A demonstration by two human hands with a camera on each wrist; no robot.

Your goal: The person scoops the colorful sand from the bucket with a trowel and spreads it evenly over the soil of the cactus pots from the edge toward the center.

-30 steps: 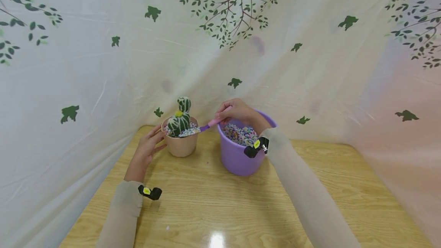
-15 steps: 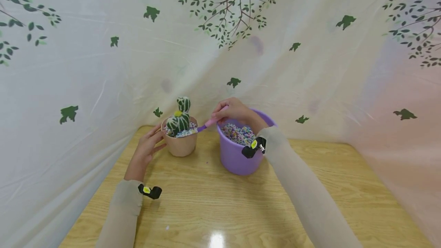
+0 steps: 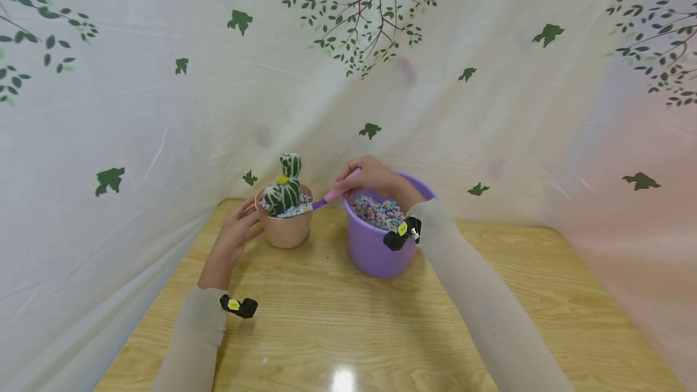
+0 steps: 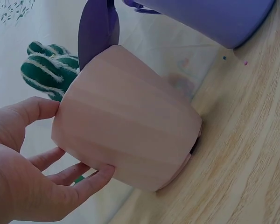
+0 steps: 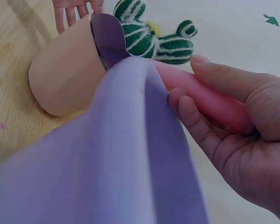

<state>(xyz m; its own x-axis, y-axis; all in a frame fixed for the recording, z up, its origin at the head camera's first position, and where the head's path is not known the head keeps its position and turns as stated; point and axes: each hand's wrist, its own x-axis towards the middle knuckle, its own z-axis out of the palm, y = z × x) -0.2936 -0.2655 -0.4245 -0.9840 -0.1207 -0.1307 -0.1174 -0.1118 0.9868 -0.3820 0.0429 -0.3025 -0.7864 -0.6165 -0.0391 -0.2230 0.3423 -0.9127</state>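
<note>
In the head view, a beige-pink flowerpot [image 3: 287, 232] holds a green cactus [image 3: 283, 195] with white stripes and a yellow flower, among pastel beads [image 3: 306, 199]. My left hand [image 3: 235, 231] rests its spread fingers against the pot's left side and rim. My right hand [image 3: 370, 175] grips the pink handle of a small trowel [image 5: 200, 88], above the left rim of a purple bucket [image 3: 378, 253]. The trowel's purple blade [image 4: 99, 32] reaches over the pot's right rim, its tip hidden from the left wrist view. Pale beads lie along the blade.
More multicoloured beads [image 3: 376, 212] fill part of the bucket. Both containers stand on a wooden table [image 3: 305, 319]. A pale sheet [image 3: 490, 138] printed with leaves hangs behind and at the sides. A few stray beads [image 4: 246, 63] lie on the table.
The trowel and right hand have moved slightly left and lower, bringing the blade further over the pot, then stay almost still. The left hand keeps touching the pot, its forearm shifted slightly.
</note>
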